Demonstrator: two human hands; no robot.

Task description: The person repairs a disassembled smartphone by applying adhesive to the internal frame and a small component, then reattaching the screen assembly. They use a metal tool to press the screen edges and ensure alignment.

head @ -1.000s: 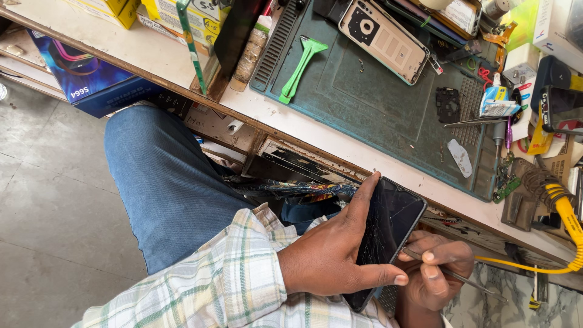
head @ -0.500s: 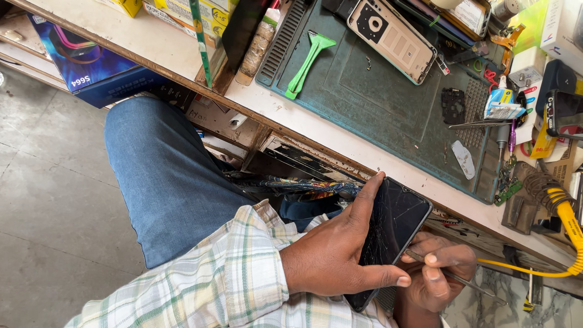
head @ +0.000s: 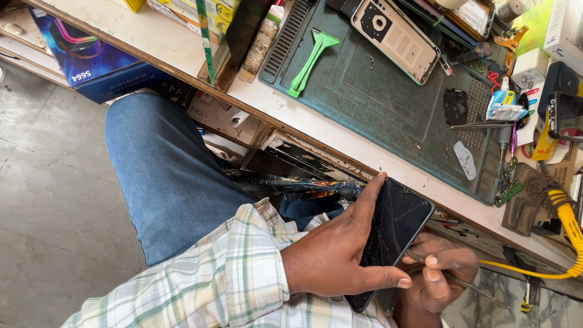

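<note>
Below the bench's near edge, our left hand (head: pixel 331 258) clasps a smartphone (head: pixel 392 234) with cracked glass by its long sides. Our right hand (head: pixel 440 273) pinches a thin metal tool (head: pixel 452 279) under it. The glass looks brittle and slippery, so we judge the frame edges the safest hold.

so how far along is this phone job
Done: a back cover already lies off on the mat. In hand: left hand has a grip on the cracked phone, right hand works a thin tool at its edge. Left: the screen is not yet off.
</note>
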